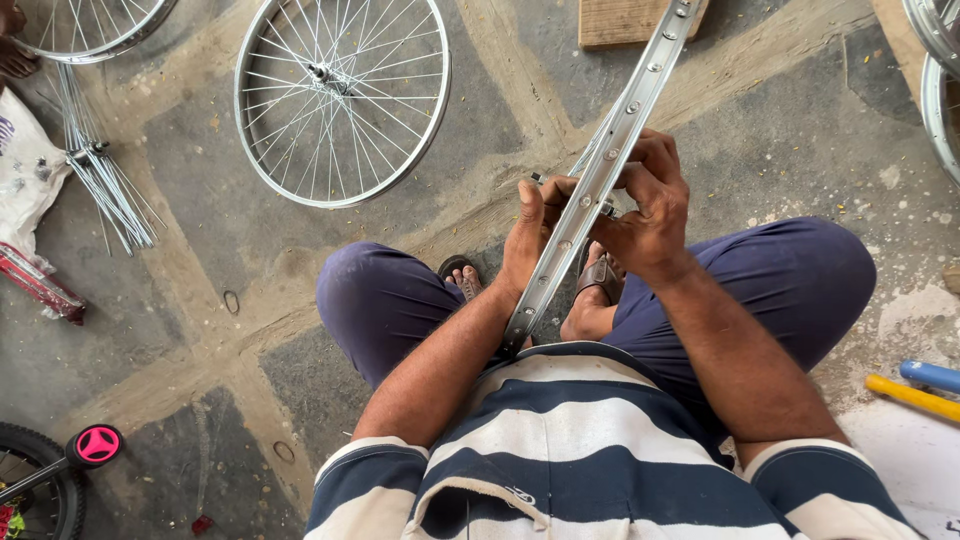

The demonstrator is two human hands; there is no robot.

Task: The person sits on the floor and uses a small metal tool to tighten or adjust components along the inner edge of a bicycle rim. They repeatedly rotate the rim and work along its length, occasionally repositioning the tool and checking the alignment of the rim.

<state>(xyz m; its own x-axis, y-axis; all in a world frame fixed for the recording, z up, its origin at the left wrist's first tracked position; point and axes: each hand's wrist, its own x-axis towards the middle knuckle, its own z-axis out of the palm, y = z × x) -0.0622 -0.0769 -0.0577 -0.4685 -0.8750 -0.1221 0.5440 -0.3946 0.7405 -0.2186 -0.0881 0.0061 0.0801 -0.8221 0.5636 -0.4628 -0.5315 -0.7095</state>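
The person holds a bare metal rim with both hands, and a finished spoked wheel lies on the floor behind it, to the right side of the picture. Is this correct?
Not quite. The head view shows the spoked wheel lying on the floor at the upper left, not the right. The rest holds: the left hand and the right hand both grip the bare metal rim.

Both forearms reach forward over the knees, the left hand (532, 232) with fingers curled and thumb raised, the right hand (650, 215) just beside it, knuckles up, fingers bent inward in a pinch.
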